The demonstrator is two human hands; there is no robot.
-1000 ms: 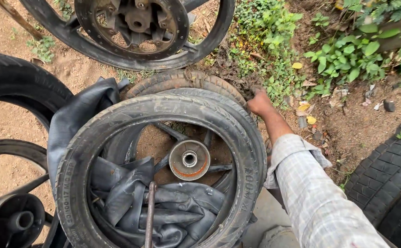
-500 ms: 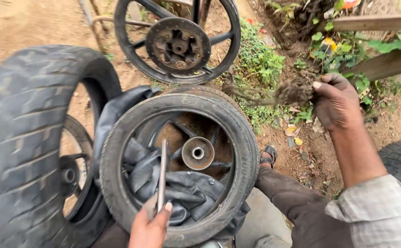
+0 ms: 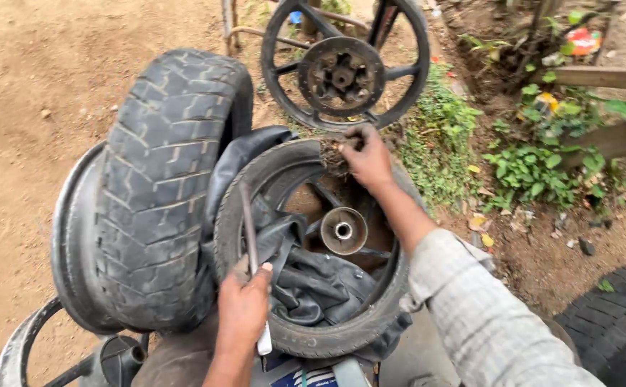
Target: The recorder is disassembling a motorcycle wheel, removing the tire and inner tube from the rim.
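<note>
Your left hand (image 3: 245, 304) covers the lower end of the metal lever (image 3: 250, 240), so you cannot see where it ends. Your right hand (image 3: 367, 159) hides the tyre's (image 3: 255, 188) far rim beneath its fingers. The dark tyre (image 3: 614, 326) at near right runs off the frame, as does the wheel (image 3: 26, 344) at near left.

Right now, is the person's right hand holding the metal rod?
No, the left hand grips the metal rod, while the right hand presses on the top edge of the tyre.

Black tyre (image 3: 370, 326), grey checked sleeve (image 3: 485, 315), brown dirt (image 3: 26, 107).
</note>
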